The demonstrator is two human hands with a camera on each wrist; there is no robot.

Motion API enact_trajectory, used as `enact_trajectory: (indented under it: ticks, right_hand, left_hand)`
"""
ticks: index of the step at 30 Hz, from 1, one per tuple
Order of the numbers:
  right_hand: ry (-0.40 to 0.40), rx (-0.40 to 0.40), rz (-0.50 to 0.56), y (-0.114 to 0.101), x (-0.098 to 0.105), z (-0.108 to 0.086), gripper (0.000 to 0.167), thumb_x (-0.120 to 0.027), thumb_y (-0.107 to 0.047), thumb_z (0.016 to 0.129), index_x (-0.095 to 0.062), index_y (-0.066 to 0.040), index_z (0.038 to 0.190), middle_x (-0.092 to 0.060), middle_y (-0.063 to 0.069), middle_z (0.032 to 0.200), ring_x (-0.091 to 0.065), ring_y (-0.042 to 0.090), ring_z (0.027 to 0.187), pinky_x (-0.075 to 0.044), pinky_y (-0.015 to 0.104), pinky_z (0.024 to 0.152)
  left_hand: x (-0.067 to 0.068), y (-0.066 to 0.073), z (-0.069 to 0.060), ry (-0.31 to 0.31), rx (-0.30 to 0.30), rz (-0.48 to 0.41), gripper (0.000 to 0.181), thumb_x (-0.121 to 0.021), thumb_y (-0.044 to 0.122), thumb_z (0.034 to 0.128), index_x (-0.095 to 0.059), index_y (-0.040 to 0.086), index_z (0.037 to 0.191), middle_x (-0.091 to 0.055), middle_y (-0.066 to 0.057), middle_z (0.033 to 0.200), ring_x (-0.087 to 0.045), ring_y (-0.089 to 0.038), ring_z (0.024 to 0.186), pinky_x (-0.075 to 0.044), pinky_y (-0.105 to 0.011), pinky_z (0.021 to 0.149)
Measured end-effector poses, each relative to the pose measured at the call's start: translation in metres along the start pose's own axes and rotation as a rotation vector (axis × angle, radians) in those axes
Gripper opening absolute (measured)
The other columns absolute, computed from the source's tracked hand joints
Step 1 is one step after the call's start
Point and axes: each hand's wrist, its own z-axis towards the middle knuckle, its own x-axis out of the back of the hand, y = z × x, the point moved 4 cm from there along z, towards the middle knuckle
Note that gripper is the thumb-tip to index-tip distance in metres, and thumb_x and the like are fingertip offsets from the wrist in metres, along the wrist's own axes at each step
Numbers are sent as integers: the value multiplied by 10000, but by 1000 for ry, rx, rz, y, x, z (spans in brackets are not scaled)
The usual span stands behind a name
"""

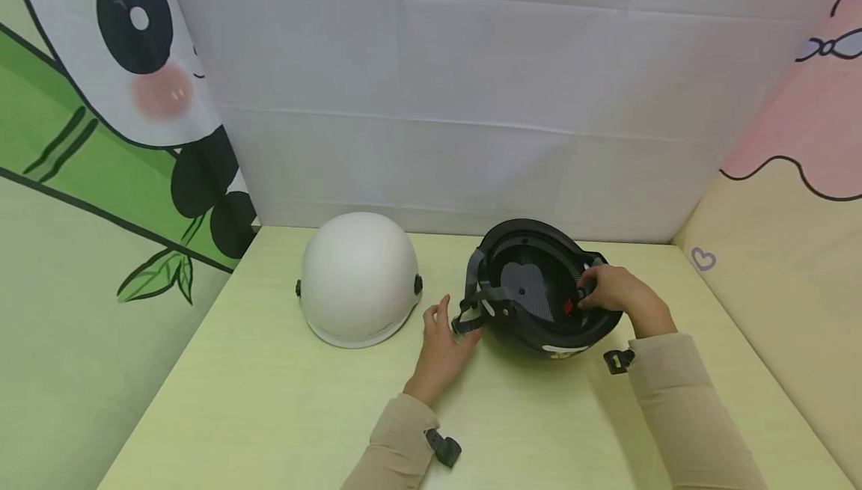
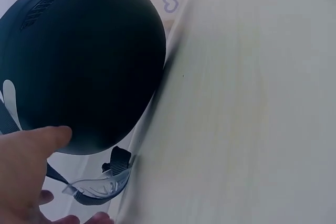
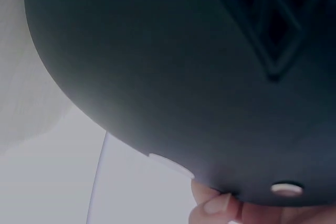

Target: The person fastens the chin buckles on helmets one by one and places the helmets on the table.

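A black helmet (image 1: 532, 250) lies upside down at the right of the table, its padded inside facing up. Over its right rim reaches my right hand (image 1: 616, 292), thumb and fingers pinching a dark strap buckle beside a red tab (image 1: 569, 306). In the right wrist view, fingertips (image 3: 218, 205) show past the helmet's dark shell (image 3: 131, 77). Beside the left rim is my left hand (image 1: 444, 351), fingers spread, next to a chin strap with a clear chin cup (image 2: 102, 186). The thumb lies close to the shell (image 2: 94, 77); whether it touches, I cannot tell.
To the left stands a white helmet (image 1: 360, 277), dome up, with black side knobs. Both helmets sit near the back edge of the pale yellow table (image 1: 296, 415). A white cloth wall (image 1: 471, 101) rises behind, with printed panels on either side.
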Motion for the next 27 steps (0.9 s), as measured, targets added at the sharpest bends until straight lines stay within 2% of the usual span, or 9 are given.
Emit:
enact_trajectory:
  ticks: [3,6,18,27]
  right_hand:
    - [-4,-4,8,0,-1,1,341,-773,-140,816,-653,47,1074,-609,217,1013,-574,314,859,-477,469,772]
    - [-2,-8,10,0,-1,0,334,-771,-138,818,-654,45,1072,-599,244,1055,-574,322,871,-478,472,773]
    - [17,-9,20,3,0,-1,340,-755,-160,834,-656,42,1089,-591,300,1098,-583,344,876,-484,476,759]
    - [52,23,23,5,1,0,362,-741,-190,841,-657,36,1111,-583,318,1120,-570,400,935,-474,505,784]
  left_hand:
    - [-1,-5,2,-4,-12,-2,674,-706,285,898,-386,69,1450,-354,-198,1354,-556,-346,1062,-481,-478,825]
    - [-1,-8,3,-13,-11,-12,556,-685,236,922,-451,83,1402,-389,-167,1338,-592,-273,966,-489,-434,752]
    - [3,-16,5,-18,-21,-56,372,-681,168,927,-569,100,1276,-451,-146,1289,-583,-219,933,-485,-397,746]
    - [7,-21,7,-29,-36,-98,262,-707,187,910,-638,83,1141,-565,-93,1109,-599,-208,912,-484,-397,761]
